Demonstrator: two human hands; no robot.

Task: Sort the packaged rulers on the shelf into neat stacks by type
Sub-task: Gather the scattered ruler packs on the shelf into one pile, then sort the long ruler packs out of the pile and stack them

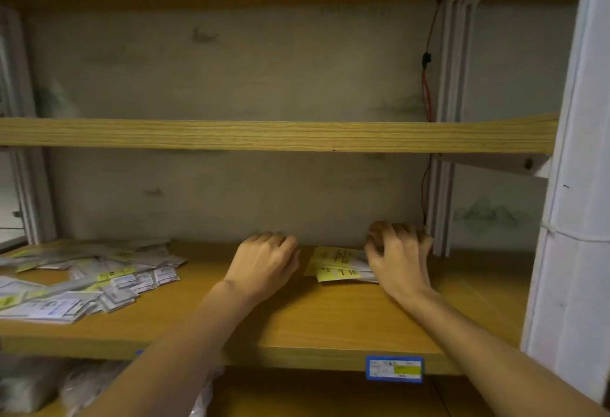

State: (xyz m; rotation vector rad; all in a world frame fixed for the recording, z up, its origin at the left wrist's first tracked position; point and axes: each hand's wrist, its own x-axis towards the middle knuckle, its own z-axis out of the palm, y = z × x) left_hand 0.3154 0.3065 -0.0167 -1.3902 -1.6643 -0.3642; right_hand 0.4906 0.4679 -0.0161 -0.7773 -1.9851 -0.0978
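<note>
Most of the sorting is still ahead of me, I judge. On the shelf [330, 317], only a small stack of yellow-labelled rulers [340, 265] has formed, lying at about one o'clock from the shelf's middle, near the back wall. The big loose heap of packaged rulers [89, 278] sprawls at nine o'clock, packs crossing at every angle, with white-labelled and yellow-labelled ones mixed.

My right hand [399, 258] lies over the right end of the small stack, fingers curled down on it at the back; whether they truly pinch the packs I cannot tell. My left hand [264, 261] sits just beside the stack's left end at eleven o'clock, fingers bent loosely, holding nothing that I can see, knuckles up.
</note>
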